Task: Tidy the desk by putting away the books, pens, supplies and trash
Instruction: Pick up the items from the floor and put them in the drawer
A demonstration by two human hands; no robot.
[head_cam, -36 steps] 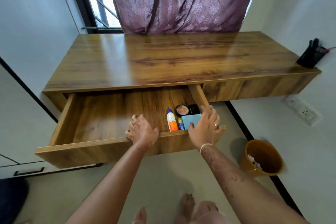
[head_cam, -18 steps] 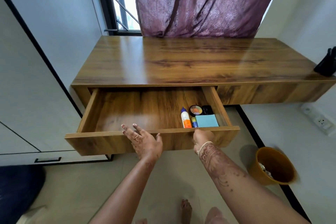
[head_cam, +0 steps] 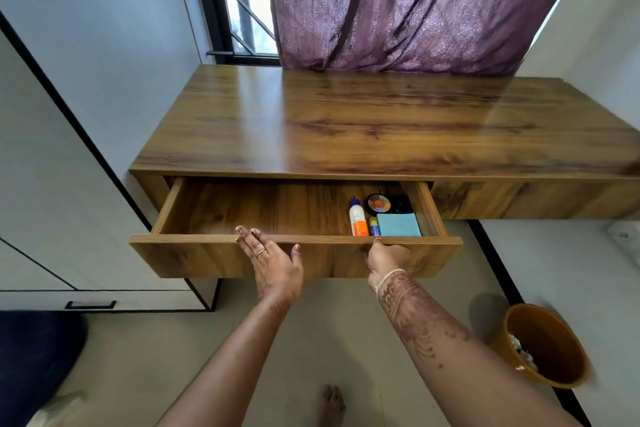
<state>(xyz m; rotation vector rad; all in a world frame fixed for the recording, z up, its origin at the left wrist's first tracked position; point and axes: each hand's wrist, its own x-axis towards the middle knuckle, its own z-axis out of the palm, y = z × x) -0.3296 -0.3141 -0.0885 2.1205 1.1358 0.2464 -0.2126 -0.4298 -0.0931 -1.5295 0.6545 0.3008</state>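
Note:
The desk drawer stands partly pulled out under the bare wooden desk top. In its right end lie a white glue bottle with an orange label, a small glue stick, a blue notepad, a round black tin and a black item. My left hand presses flat on the drawer front, straight fingers reaching over the rim. My right hand sits against the front with the thumb tip on the rim, its other fingers folded and holding nothing.
An orange-brown bin with crumpled trash stands on the floor at the right by the wall. A white wardrobe fills the left, a purple curtain hangs behind the desk. My bare foot is below the drawer.
Both hands came off the drawer's rim and down onto its front panel. The drawer has slid partway in toward the desk. The view has shifted left.

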